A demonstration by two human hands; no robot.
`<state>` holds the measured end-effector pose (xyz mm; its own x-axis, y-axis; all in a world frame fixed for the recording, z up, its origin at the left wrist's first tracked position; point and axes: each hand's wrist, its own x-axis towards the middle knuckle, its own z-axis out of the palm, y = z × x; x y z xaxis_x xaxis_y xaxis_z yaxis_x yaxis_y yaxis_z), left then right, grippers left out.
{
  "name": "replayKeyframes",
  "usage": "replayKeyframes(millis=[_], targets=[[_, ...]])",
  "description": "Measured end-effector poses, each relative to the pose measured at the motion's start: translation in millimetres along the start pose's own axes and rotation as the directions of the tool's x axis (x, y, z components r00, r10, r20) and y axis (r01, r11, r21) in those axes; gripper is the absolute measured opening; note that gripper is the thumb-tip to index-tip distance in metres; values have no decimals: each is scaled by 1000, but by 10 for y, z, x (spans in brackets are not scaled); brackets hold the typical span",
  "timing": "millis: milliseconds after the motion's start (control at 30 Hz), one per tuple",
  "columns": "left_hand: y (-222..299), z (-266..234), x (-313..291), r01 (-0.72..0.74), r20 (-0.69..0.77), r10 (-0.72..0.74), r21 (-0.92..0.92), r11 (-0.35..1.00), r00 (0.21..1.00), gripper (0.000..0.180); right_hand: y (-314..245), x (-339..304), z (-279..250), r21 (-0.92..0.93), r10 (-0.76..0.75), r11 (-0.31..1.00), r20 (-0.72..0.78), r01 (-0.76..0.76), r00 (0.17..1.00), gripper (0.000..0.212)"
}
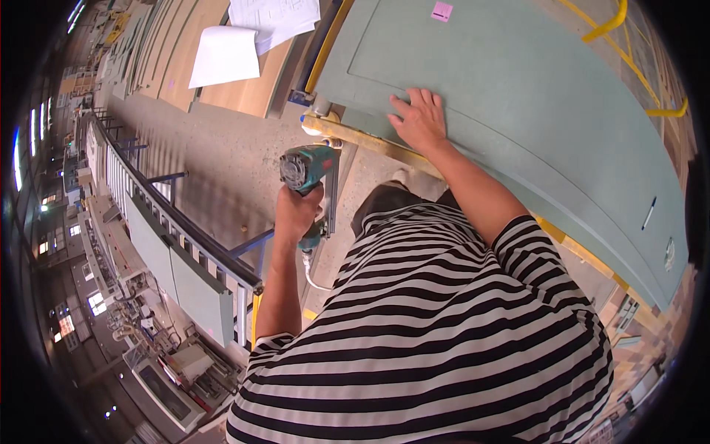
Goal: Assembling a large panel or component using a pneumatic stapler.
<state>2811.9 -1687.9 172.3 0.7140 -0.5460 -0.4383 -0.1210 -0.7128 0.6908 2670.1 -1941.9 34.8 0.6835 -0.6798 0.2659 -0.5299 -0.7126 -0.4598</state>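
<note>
My left hand (297,213) is wrapped round the handle of a teal and black nail gun (314,161). The tool is held beside the panel's near left corner, and a pale air hose (309,272) runs from the bottom of its grip. My right hand (421,118) lies with fingers spread on a large grey-green panel (518,96), close to the edge nearest me. A shallow groove runs along the panel's face. Whether the nail gun's nose touches the panel or its yellow support (377,144) cannot be made out.
Paper sheets (225,58) lie on wooden boards (244,92) at the far left. A pink note (442,11) and a pen (648,213) rest on the panel. A roller conveyor (159,194) with green panels (200,292) stands left. Yellow rails (610,22) rise at far right.
</note>
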Motion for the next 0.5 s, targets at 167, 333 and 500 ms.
replayKeyframes(millis=[167, 333, 500], targets=[[143, -213, 395, -92, 108, 96, -48, 995, 989, 18, 9, -95, 64, -4, -13, 1000, -23, 13, 1000, 40], [483, -294, 823, -196, 190, 194, -5, 981, 963, 23, 3, -178, 90, -39, -3, 999, -45, 1, 999, 39], [775, -254, 1185, -299, 333, 249, 107, 948, 909, 28, 11, -179, 92, -86, -30, 996, -47, 26, 998, 37]])
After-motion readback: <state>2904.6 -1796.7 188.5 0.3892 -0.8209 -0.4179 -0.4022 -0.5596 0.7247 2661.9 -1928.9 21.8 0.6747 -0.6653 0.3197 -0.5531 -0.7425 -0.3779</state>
